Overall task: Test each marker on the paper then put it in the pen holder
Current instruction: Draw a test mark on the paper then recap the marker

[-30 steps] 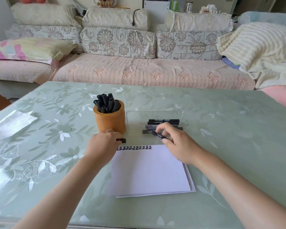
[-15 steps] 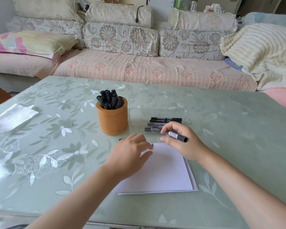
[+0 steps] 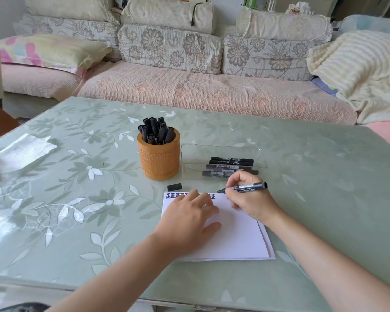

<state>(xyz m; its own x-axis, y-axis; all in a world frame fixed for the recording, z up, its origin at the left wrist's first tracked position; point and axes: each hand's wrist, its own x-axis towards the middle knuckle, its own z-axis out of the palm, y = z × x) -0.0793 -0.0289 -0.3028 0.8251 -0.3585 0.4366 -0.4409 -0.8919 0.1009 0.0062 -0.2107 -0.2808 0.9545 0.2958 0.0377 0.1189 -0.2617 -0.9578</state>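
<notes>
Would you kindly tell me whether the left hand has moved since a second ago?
Yes. The left hand has gone from just in front of the pen holder rightward onto the paper.

- Table: your landmark, green floral cover.
- Sofa: behind the table, floral cushions.
- Cream blanket: beyond the table's far right corner.
- Pink-patterned pillow: beyond its far left.
- Shiny sheet: on the table's left side.

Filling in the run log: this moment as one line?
step: marker test | right hand: holds marker, tip at paper's top edge | left hand: flat on paper | cap: on table
</notes>
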